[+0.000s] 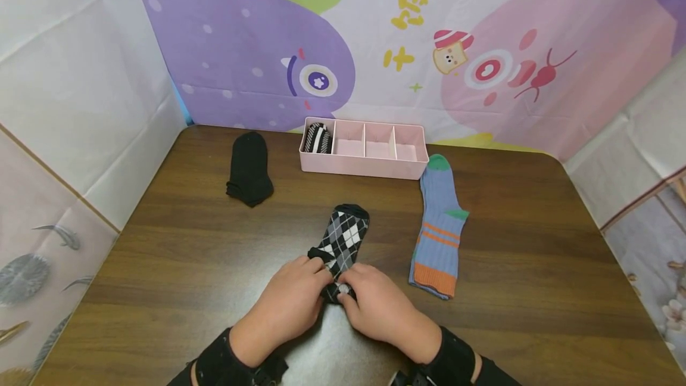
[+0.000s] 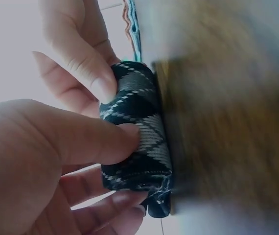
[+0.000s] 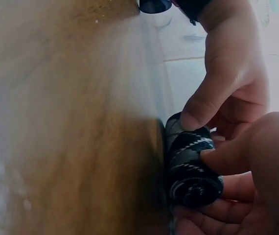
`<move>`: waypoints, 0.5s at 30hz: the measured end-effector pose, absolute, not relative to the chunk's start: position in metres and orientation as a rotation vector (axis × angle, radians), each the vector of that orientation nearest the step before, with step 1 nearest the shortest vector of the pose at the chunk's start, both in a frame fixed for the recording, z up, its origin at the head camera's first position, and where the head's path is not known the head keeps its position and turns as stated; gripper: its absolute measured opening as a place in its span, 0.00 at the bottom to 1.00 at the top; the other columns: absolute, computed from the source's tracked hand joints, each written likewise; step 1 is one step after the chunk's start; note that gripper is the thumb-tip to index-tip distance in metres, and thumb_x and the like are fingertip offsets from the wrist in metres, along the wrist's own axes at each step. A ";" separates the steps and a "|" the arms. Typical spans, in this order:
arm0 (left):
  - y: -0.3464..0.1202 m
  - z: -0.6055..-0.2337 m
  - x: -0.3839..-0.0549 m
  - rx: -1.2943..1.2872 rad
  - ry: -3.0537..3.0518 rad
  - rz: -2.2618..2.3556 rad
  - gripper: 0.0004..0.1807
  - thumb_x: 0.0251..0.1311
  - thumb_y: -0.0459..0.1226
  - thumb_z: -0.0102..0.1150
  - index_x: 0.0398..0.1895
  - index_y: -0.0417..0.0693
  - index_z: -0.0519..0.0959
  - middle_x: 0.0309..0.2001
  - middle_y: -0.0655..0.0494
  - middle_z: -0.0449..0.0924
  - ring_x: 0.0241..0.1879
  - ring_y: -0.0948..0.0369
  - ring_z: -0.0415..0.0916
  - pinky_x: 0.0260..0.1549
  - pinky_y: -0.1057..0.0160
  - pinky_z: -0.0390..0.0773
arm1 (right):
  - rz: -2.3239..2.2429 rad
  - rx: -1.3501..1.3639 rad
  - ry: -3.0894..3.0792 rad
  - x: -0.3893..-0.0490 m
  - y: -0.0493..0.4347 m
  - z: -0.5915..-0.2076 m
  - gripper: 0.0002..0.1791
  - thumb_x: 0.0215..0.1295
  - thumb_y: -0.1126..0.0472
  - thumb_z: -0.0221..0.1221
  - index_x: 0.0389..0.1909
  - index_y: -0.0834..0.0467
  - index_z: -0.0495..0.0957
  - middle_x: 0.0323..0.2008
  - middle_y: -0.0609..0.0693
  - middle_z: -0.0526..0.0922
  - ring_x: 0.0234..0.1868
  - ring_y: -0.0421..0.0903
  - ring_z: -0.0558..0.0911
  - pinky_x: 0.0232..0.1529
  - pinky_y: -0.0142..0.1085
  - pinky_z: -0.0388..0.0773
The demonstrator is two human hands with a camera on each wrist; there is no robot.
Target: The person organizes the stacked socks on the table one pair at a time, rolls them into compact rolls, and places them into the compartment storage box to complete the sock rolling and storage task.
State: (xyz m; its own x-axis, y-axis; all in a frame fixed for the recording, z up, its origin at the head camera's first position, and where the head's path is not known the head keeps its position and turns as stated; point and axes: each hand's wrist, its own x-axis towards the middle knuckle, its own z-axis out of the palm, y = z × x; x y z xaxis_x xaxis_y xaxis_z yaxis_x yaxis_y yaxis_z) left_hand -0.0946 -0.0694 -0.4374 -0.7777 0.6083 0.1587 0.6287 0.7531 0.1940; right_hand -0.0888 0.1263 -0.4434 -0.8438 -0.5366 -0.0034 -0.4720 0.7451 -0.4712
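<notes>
A black, grey and white argyle sock lies on the table before me, its near end rolled into a thick coil. My left hand grips the left side of this roll, its thumb pressed on the near face. On the right side my right hand pinches the same roll between thumb and fingers. The spiral end of the roll shows in the right wrist view. Beyond the hands, the flat far end of the sock points away from me. Some fingers are hidden behind the roll.
A pink divided box stands at the back, a rolled black-and-white striped sock in its leftmost compartment. Black socks lie flat at the left. Blue socks with orange and green parts lie at the right, close to the box.
</notes>
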 end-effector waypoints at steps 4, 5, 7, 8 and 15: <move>-0.069 -0.436 -0.093 -0.985 -2.867 -0.385 0.15 0.52 0.34 0.64 0.43 0.52 0.76 0.36 0.58 0.77 0.35 0.57 0.75 0.37 0.55 0.77 | -0.744 -0.741 2.802 -0.091 0.127 -0.444 0.11 0.68 0.53 0.58 0.47 0.52 0.76 0.41 0.44 0.80 0.43 0.41 0.78 0.45 0.40 0.77; -0.070 -0.436 -0.093 -0.975 -2.877 -0.394 0.15 0.52 0.35 0.65 0.43 0.52 0.75 0.35 0.57 0.76 0.34 0.57 0.75 0.35 0.56 0.77 | -0.748 -0.736 2.811 -0.091 0.128 -0.444 0.10 0.68 0.53 0.59 0.46 0.52 0.75 0.41 0.44 0.80 0.43 0.40 0.78 0.44 0.40 0.77; -0.070 -0.435 -0.093 -0.954 -2.907 -0.409 0.15 0.53 0.35 0.65 0.43 0.53 0.74 0.34 0.57 0.75 0.32 0.57 0.75 0.33 0.56 0.77 | -0.729 -0.747 2.838 -0.091 0.128 -0.444 0.11 0.67 0.51 0.60 0.45 0.51 0.74 0.40 0.43 0.79 0.42 0.40 0.76 0.43 0.39 0.77; -0.070 -0.435 -0.093 -0.946 -2.921 -0.419 0.15 0.53 0.35 0.65 0.43 0.53 0.74 0.33 0.57 0.75 0.31 0.57 0.75 0.32 0.56 0.77 | -0.716 -0.768 2.852 -0.091 0.128 -0.443 0.11 0.66 0.51 0.61 0.44 0.51 0.74 0.40 0.43 0.78 0.42 0.40 0.76 0.43 0.39 0.77; -0.070 -0.434 -0.093 -0.939 -2.979 -0.545 0.10 0.57 0.36 0.64 0.40 0.51 0.74 0.33 0.57 0.73 0.29 0.59 0.74 0.30 0.57 0.77 | -0.591 -0.917 2.911 -0.089 0.128 -0.443 0.19 0.58 0.53 0.68 0.46 0.54 0.75 0.44 0.45 0.77 0.47 0.43 0.75 0.48 0.39 0.76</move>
State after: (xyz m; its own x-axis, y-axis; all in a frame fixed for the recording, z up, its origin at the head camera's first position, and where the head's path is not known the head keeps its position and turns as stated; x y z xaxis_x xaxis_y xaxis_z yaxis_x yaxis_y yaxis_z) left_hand -0.0929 -0.0699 -0.4343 -0.8242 0.5613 0.0747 0.5514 0.7655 0.3315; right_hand -0.0892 0.1284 -0.4433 -0.8256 -0.5584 0.0817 -0.5460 0.7538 -0.3655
